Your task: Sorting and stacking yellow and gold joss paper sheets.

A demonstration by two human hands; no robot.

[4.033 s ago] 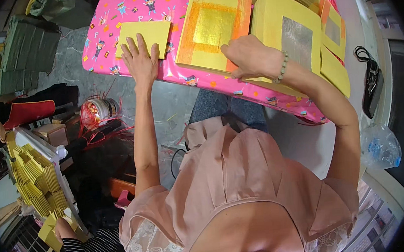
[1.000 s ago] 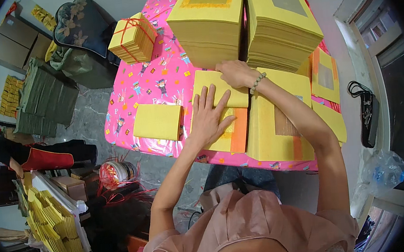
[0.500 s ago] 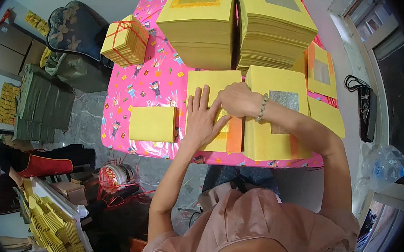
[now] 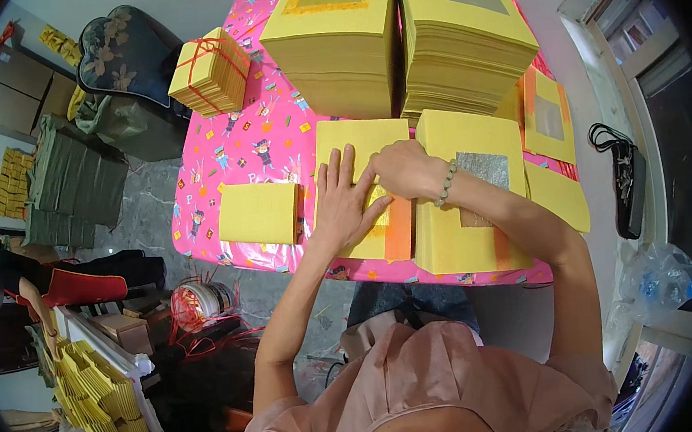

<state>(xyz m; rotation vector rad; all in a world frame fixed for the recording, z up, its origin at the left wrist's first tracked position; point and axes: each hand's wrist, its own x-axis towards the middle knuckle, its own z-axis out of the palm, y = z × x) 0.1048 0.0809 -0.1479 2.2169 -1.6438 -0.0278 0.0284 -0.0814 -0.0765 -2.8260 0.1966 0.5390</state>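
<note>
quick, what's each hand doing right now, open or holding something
Left hand: open, flat, fingers spread, pressing on the yellow paper sheet.
Right hand: curled on the same sheet beside the left; whether it grips anything cannot be told.

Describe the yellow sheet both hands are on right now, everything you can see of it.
The yellow sheet looks like thin paper, lying flat on the pink patterned tablecloth near the table's front edge. An orange strip runs along its lower right side. The left hand lies spread flat on it; the right hand works at its right edge. A silver-patched sheet adjoins it.
</note>
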